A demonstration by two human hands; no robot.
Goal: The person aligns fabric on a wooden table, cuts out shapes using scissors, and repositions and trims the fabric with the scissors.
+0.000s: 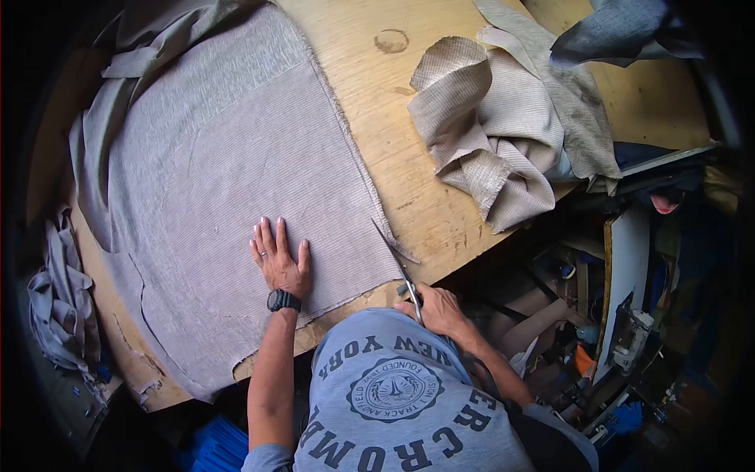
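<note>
My left hand (281,258) lies flat on a piece of beige-grey ribbed fabric (252,165), fingers pointing away from me. A dark watch (283,300) is on that wrist. At the table's near edge, my right hand (442,313) is closed around the handles of a pair of scissors (406,277). Their blades point away from me, along the right edge of the fabric. A narrow fabric strip (403,252) lies beside the blades; whether it is still attached I cannot tell. Under the ribbed piece lies a larger grey fabric (228,67).
Crumpled beige fabric (503,134) and a grey piece (578,102) lie on the wooden table (370,102) at right. Dark cloth (621,35) is at the far right corner. More grey cloth (63,299) hangs at left. Cluttered tools and an upright board (625,283) stand beyond the right edge.
</note>
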